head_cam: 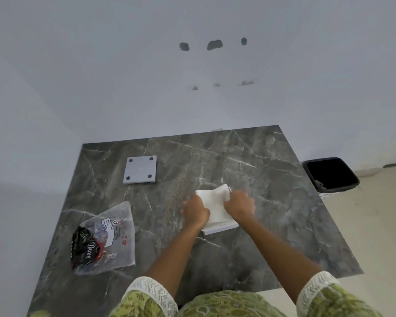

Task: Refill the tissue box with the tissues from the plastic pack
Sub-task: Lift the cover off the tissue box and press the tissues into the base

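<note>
The tissues [215, 205] are a soft white stack sitting in the open tissue box [220, 228], near the middle of the dark stone surface [272, 179]. Only the near edge of the white box shows under the paper. Tissues like these look very light and floppy. They would bend, slide and tear if pulled hard. It seems best to hold the stack by its two sides and press gently, not to pinch one sheet.

The left hand [195, 210] rests on the left side of the stack. Its fingers are curled and pressed on the paper. The right hand [239, 205] is on the right side, with its fingers curled in a loose fist against the edge. Both hands are partly closed on the tissues, one on each side. The picture is a bit blurry, so one cannot tell if the fingers wrap under the stack or only push on top.

The plastic pack [105, 239] lies flat and looks empty, well apart on the left. A flat grey square with four dark dots, likely the box lid [140, 169], lies farther back on the surface. It is still off. A black bin [330, 174] stands on the floor to the right.
</note>
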